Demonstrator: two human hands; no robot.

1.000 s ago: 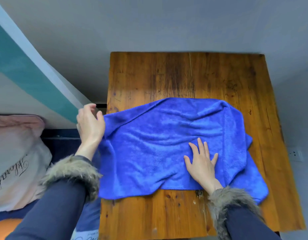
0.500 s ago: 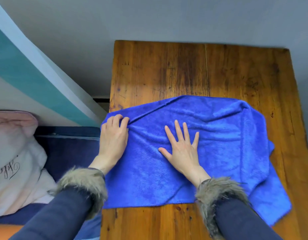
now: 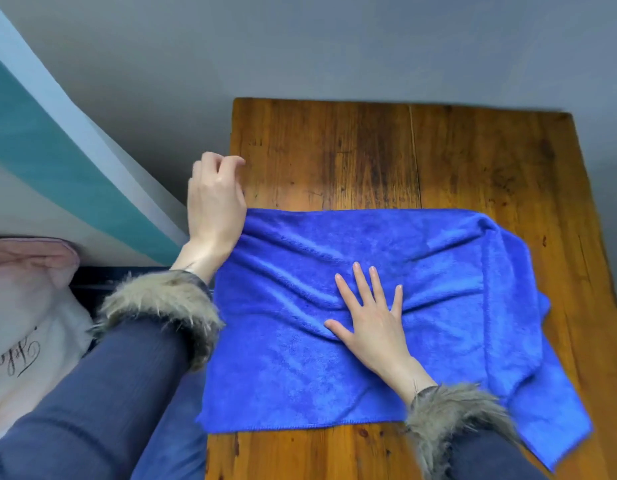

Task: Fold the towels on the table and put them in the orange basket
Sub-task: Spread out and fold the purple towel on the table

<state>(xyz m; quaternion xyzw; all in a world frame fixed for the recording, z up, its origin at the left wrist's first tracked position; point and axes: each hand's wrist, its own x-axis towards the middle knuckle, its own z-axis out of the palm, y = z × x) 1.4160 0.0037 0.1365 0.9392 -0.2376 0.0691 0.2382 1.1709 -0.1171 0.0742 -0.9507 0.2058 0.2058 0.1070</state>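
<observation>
A blue towel (image 3: 369, 341) lies across the near half of the wooden table (image 3: 369, 150), with a second layer sticking out at its right and near-right side. My right hand (image 3: 373, 323) presses flat on the towel's middle, fingers spread, and folds bunch up around it. My left hand (image 3: 213, 199) hovers at the table's left edge, just beside the towel's far-left corner. Its fingers are loosely curled and I see nothing in them. No orange basket is in view.
A grey wall stands behind the table. To the left are a teal-and-white slanted panel (image 3: 57, 161) and a pale pink and white cushion (image 3: 26, 306) with script lettering. Dark blue fabric (image 3: 175, 427) hangs below the table's left edge.
My left hand lifted off the towel's left part and moved farther away, past its far-left corner. My right hand slid right and nearer. The towel's far edge now lies straighter.
</observation>
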